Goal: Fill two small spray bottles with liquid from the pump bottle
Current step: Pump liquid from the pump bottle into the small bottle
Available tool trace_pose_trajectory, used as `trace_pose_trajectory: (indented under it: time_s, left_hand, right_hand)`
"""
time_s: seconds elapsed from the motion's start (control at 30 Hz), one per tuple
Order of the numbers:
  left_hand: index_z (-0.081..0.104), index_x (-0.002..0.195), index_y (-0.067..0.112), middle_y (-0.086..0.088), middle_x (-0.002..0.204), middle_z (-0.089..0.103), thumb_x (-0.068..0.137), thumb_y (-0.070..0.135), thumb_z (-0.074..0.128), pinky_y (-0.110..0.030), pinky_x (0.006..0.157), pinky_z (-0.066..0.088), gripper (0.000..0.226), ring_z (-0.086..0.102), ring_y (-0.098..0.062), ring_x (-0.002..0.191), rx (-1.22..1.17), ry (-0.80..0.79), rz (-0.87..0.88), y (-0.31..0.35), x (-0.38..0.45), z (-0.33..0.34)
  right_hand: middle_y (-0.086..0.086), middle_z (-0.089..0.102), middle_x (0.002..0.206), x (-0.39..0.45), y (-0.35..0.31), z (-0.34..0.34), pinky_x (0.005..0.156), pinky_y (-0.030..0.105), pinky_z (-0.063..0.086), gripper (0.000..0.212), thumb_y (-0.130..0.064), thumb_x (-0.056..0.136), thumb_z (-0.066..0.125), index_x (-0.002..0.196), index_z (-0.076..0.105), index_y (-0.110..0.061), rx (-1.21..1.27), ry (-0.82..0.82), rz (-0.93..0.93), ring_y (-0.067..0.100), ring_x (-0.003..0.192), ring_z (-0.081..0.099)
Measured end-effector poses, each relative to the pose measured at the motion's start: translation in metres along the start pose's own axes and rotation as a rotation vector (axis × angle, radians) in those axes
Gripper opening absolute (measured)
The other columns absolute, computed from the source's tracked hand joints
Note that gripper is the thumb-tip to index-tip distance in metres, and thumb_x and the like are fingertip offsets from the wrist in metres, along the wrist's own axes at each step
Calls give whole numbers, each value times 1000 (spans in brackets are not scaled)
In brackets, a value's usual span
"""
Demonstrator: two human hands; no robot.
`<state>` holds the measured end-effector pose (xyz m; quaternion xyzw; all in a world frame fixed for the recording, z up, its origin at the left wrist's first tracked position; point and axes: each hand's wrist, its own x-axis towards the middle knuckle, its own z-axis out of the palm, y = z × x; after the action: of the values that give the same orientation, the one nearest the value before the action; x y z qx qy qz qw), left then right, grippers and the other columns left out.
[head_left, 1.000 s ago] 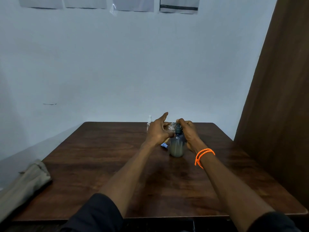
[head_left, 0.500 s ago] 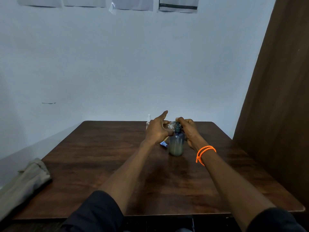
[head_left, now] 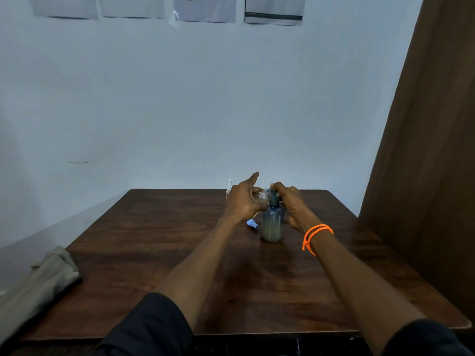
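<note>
A grey translucent pump bottle (head_left: 272,223) stands upright on the dark wooden table (head_left: 159,253), about half full of pale liquid. My right hand (head_left: 291,205) is closed over its dark pump head. My left hand (head_left: 243,200) holds a small clear spray bottle (head_left: 261,196) tilted at the pump's spout, index finger stretched out. A second small white spray bottle (head_left: 228,187) stands behind my left hand, mostly hidden. A blue and white spray cap (head_left: 252,224) lies on the table just left of the pump bottle.
A folded beige cloth (head_left: 43,281) lies off the table's left edge. The table's far edge meets a pale wall with papers (head_left: 205,9) taped high up. A brown wooden panel (head_left: 431,176) rises along the right side.
Both hands stay at the pump bottle in the same grips. Only the camera view has shifted slightly.
</note>
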<state>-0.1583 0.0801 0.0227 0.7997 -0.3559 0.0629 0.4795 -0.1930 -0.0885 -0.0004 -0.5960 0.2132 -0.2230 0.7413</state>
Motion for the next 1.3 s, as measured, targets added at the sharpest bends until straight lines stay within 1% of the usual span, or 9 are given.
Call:
trace_pose_trajectory:
  time_s: [0.13, 0.3, 0.47, 0.57, 0.67, 0.87, 1.03, 1.2, 1.3]
  left_hand:
    - [38, 157, 27, -5, 126, 73, 64, 17, 88, -35, 93, 59, 106, 72, -13, 102, -10, -4, -12, -4, 3, 0]
    - [39, 156, 27, 0, 121, 76, 60, 23, 83, -39, 94, 59, 106, 71, -6, 107, -65, -12, -17, -10, 1, 6]
    - [39, 157, 26, -3, 124, 74, 63, 17, 87, -36, 95, 59, 106, 71, -8, 106, -85, 1, -22, -7, 2, 5]
    - [39, 157, 26, -3, 125, 74, 65, 14, 86, -32, 93, 58, 105, 72, -10, 103, -78, 0, -19, -10, 4, 3]
    - [39, 157, 28, -1, 124, 74, 64, 16, 85, -30, 86, 59, 105, 73, -12, 97, -65, -1, -22, -12, 2, 3]
    - [40, 156, 27, -4, 123, 75, 64, 15, 85, -37, 92, 59, 104, 72, -10, 101, -59, 4, -6, -8, 3, 5]
    - [39, 157, 28, -5, 124, 74, 63, 16, 87, -36, 93, 59, 106, 71, -10, 102, -55, -8, -9, -11, 7, 5]
    - [39, 157, 28, -6, 125, 74, 63, 17, 88, -35, 93, 58, 107, 70, -11, 104, -53, -13, -9, -13, 5, 6]
    - [39, 157, 25, -7, 125, 74, 63, 15, 87, -35, 94, 58, 106, 70, -11, 104, -70, -9, -11, -10, 4, 5]
  right_hand:
    - [21, 70, 92, -2, 3, -2, 64, 35, 61, 38, -31, 84, 85, 102, 71, 0, 41, -46, 14, 29, 73, 69]
    - [14, 74, 81, -7, 6, -4, 67, 34, 59, 27, -32, 89, 81, 93, 73, -6, -2, -57, 36, 24, 63, 71]
    - [17, 67, 99, -7, -6, -2, 57, 38, 61, 54, -33, 77, 89, 115, 60, -7, 39, -40, 43, 28, 81, 69]
    - [24, 68, 96, -1, 2, 1, 58, 35, 60, 39, -27, 86, 85, 107, 68, 2, 64, -43, 6, 29, 68, 69]
    - [29, 68, 98, -3, 7, 4, 62, 35, 60, 39, -27, 82, 86, 98, 72, 6, 56, -42, -28, 32, 66, 69]
    - [21, 66, 94, -9, -4, -1, 54, 34, 60, 36, -26, 86, 85, 101, 61, -4, 10, -14, -19, 25, 64, 69]
    - [26, 70, 98, -4, 3, 0, 76, 48, 62, 38, -29, 83, 86, 101, 70, 0, 62, -31, 15, 33, 77, 69]
    - [22, 70, 93, -7, 6, 0, 57, 31, 59, 28, -27, 88, 82, 95, 71, -3, 31, -4, -8, 26, 64, 69]
    - [22, 68, 98, -10, -4, 2, 54, 34, 59, 48, -27, 77, 89, 107, 60, -5, 57, 9, 20, 26, 66, 70]
